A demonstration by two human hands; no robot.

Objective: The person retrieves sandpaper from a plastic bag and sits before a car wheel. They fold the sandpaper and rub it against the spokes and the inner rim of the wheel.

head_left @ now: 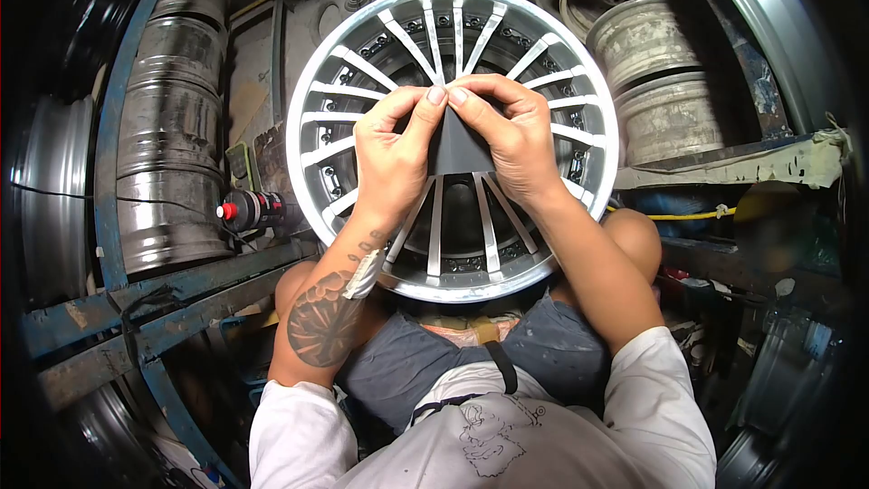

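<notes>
A silver multi-spoke wheel rim [471,292] lies face up in front of me, close to my knees. Over its centre I hold a dark grey sheet of sandpaper [460,152], its top edge pinched between both hands. My left hand [396,147] is closed, thumb and forefinger gripping the sheet near its top. Right beside it, my right hand [516,134] pinches the same edge, and the thumbs almost touch. The lower part of the sheet hangs over the hub, which it partly hides along with some spokes.
Metal rims [172,140] are stacked on the left behind a blue metal frame [110,172]. More dusty rims [656,77] stand at the right. A dark bottle with a red cap [253,209] lies left of the wheel. A yellow hose [679,215] runs at the right.
</notes>
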